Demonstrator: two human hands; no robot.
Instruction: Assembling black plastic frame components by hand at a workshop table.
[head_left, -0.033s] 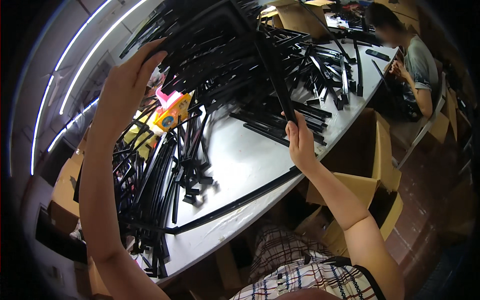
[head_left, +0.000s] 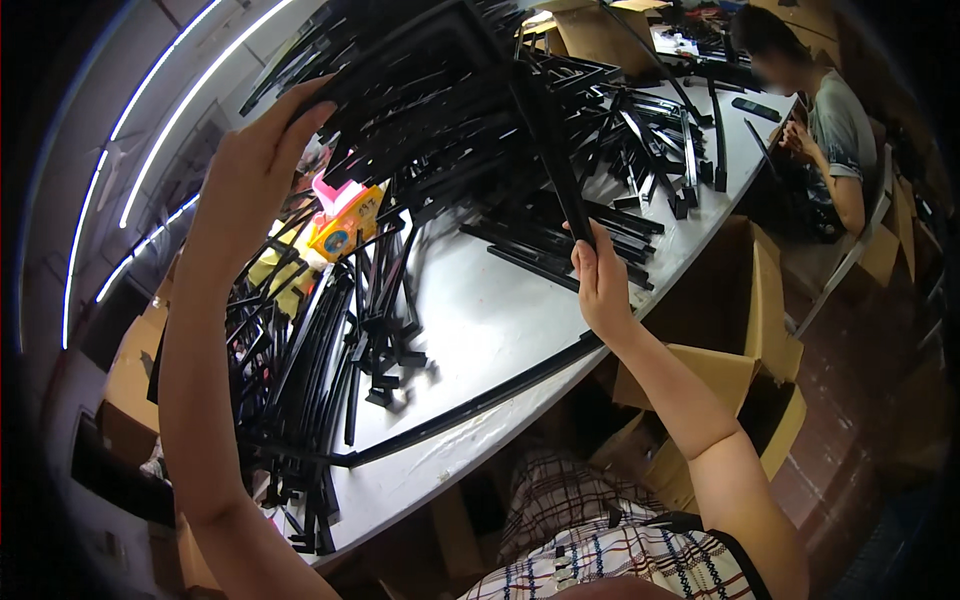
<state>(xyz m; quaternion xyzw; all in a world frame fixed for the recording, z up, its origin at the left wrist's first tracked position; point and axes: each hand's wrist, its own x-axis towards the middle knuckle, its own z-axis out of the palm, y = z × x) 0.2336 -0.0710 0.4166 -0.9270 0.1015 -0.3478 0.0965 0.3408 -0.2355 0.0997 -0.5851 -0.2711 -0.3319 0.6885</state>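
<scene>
A black frame of narrow bars is held up above the table, one corner at the top of the picture. My right hand is closed round the lower end of its right-hand bar. Raised at upper left, my left hand curls thumb and fingers at the frame's dark left side; its exact grip is hard to make out against the black pile behind. Beneath the frame, several loose black strips lie on the white table. Another long black bar runs along the near table edge.
Heaps of black strips cover the left side, beside a yellow and pink box. More strips lie at far right. Open cardboard boxes stand below the right edge. A seated person works at the right, near a dark phone-like object.
</scene>
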